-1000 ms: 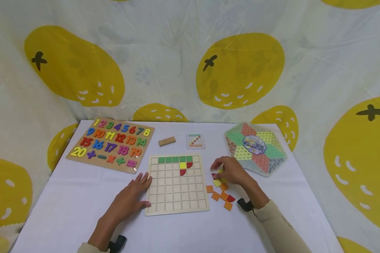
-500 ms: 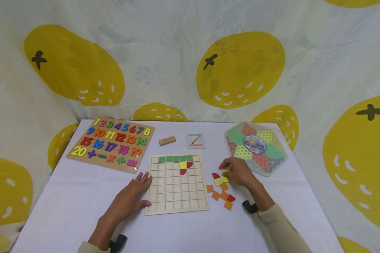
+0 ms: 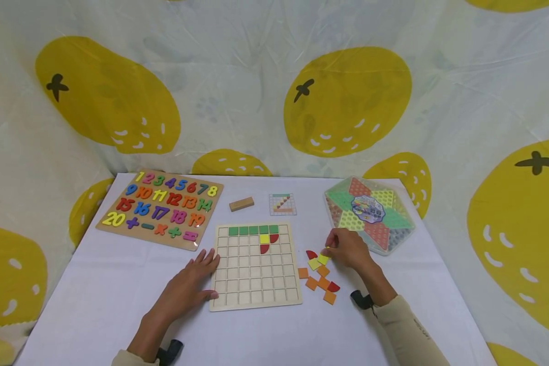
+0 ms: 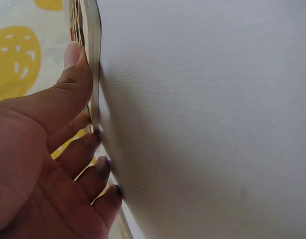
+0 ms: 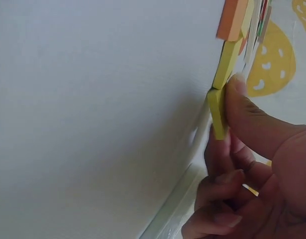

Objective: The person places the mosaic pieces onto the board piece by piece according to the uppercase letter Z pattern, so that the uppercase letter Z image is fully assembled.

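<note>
My right hand (image 3: 347, 247) pinches a yellow square tile (image 5: 218, 114) between thumb and fingers, just off the board's right side. In the right wrist view that tile is tilted and touches another yellow tile (image 5: 227, 64), with an orange tile (image 5: 231, 20) beyond. Beside the hand lie a red quarter-circle tile (image 3: 311, 254) and several orange square tiles (image 3: 303, 273). My left hand (image 3: 189, 282) rests against the left edge of the wooden grid board (image 3: 256, 274), fingers spread and thumb on its rim. Green squares (image 3: 254, 231), a yellow square (image 3: 264, 239) and two red quarter-circles (image 3: 273, 238) sit in the grid.
A pattern card (image 3: 282, 205) and a small wooden block (image 3: 241, 204) lie behind the board. A number puzzle board (image 3: 160, 208) is at the back left. At the back right is a hexagonal Chinese checkers set (image 3: 370, 213). White cloth (image 3: 174, 335) covers the table.
My right hand moved right, away from the red quarter-circle tile, and now pinches a yellow tile among the loose ones. The left hand and the tiles in the grid look unchanged.
</note>
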Demonstrator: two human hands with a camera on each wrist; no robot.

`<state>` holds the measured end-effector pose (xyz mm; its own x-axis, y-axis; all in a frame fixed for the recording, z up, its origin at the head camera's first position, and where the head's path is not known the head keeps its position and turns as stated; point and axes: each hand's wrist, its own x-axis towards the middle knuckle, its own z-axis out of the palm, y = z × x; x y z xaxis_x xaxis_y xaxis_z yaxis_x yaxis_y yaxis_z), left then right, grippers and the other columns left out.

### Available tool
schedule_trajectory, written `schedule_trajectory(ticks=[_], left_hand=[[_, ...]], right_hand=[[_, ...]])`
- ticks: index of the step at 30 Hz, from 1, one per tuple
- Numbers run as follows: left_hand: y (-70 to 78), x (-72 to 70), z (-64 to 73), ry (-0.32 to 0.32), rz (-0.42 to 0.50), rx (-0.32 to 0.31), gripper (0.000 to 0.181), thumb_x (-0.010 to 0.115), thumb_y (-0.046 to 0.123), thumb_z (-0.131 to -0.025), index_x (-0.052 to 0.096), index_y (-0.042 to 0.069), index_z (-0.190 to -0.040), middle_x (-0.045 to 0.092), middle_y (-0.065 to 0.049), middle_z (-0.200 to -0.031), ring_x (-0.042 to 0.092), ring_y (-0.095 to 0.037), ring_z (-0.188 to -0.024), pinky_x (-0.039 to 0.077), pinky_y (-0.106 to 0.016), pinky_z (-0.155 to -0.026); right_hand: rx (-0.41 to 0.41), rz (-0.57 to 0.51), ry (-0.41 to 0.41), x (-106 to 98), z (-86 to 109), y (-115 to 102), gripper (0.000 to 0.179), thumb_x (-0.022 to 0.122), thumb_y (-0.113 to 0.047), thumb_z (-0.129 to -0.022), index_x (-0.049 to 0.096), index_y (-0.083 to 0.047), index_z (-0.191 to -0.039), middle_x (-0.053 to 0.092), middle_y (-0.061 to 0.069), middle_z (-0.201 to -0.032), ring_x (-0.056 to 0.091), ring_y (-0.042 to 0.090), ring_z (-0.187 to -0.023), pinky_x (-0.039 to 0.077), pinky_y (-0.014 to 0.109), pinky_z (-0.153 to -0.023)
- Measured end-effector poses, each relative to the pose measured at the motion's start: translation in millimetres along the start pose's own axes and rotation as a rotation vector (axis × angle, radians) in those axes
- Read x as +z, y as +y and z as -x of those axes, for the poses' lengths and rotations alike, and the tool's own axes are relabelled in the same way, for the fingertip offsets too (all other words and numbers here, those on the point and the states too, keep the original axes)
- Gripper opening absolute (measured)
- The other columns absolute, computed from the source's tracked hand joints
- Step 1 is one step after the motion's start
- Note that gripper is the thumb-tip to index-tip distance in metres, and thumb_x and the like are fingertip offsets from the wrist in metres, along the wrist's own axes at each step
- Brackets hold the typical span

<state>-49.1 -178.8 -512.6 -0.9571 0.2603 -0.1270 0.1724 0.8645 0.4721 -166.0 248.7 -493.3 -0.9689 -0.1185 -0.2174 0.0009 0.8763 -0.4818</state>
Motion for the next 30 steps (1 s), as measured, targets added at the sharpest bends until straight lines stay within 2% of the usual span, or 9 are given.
schedule_trajectory(ticks=[6,10,19,30], left_hand=[[-0.1,-0.3,0.0,-0.003,0.000,-0.005,0.098,0.093,0.032,-0.080,0.043,0.011,-0.162,0.033,-0.009,-0.173,0.023,-0.035,-0.164,0.026,-0.059,-0.131],[0.2,0.2,-0.3,-0.005,-0.002,-0.006,0.099,0.093,0.033,-0.080,0.043,0.011,-0.162,0.033,-0.010,-0.173,0.023,-0.036,-0.164,0.026,-0.059,-0.131],[2.1,-0.3,-1.1,-0.009,-0.006,-0.017,0.098,0.092,0.033,-0.080,0.043,0.012,-0.162,0.032,-0.009,-0.173,0.023,-0.035,-0.164,0.026,-0.059,-0.131],[2.9,-1.1,-1.6,-0.012,-0.004,-0.020,0.098,0.093,0.034,-0.081,0.043,0.012,-0.162,0.032,-0.009,-0.173,0.024,-0.035,-0.164,0.026,-0.059,-0.131]], right_hand=[[-0.046,-0.064,0.032,-0.1,1.6,-10.9,0.015,0.088,-0.020,-0.088,0.074,-0.016,-0.088,0.065,0.002,-0.080,0.057,0.021,-0.078,0.045,0.030,-0.067],[-0.071,-0.105,0.038,1.3,1.9,-24.4,0.014,0.088,-0.020,-0.089,0.074,-0.018,-0.087,0.067,0.000,-0.081,0.057,0.021,-0.078,0.046,0.031,-0.067],[-0.150,-0.170,0.031,21.7,-5.5,-61.7,0.011,0.085,-0.021,-0.092,0.075,-0.023,-0.089,0.069,-0.004,-0.083,0.056,0.019,-0.062,0.047,0.027,-0.054],[-0.227,-0.212,0.047,48.8,-15.1,-114.9,0.017,0.087,-0.019,-0.090,0.072,-0.025,-0.085,0.067,-0.008,-0.079,0.059,0.017,-0.079,0.045,0.032,-0.069]])
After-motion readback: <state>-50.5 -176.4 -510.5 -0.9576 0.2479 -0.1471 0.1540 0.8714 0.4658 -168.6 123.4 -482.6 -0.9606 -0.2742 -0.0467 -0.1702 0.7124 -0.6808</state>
